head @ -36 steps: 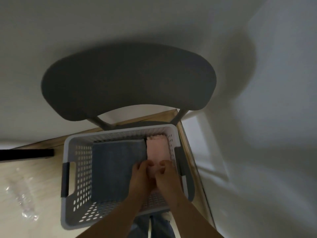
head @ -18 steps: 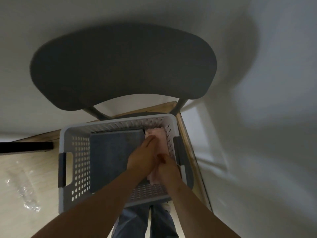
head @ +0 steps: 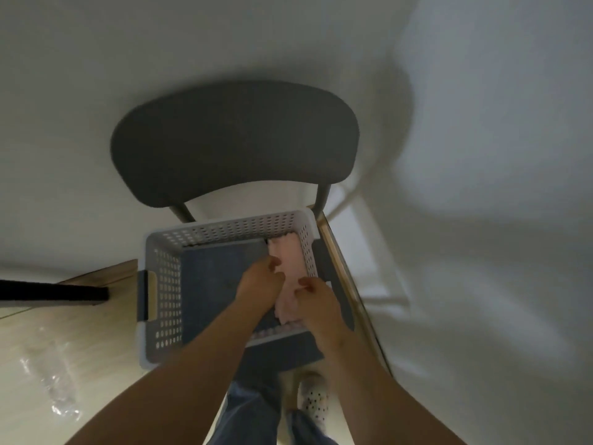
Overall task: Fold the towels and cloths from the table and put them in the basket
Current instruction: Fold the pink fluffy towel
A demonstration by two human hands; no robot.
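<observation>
Dark grey chair (head: pixel 234 142) is sitting with its curved backrest up against a plain white wall (head: pixel 96 59), and two thin grey posts are holding that backrest up. Light wood floor (head: pixel 96 316) is showing on the left, with some flat black thing (head: pixel 51 290) poking in from the edge, can't tell what. Crinkly clear plastic (head: pixel 54 380) is lying on the floor nearer the camera. Down at the bottom, blue jeans (head: pixel 250 412) and a white polka-dot slipper (head: pixel 313 401) are peeking in.
</observation>
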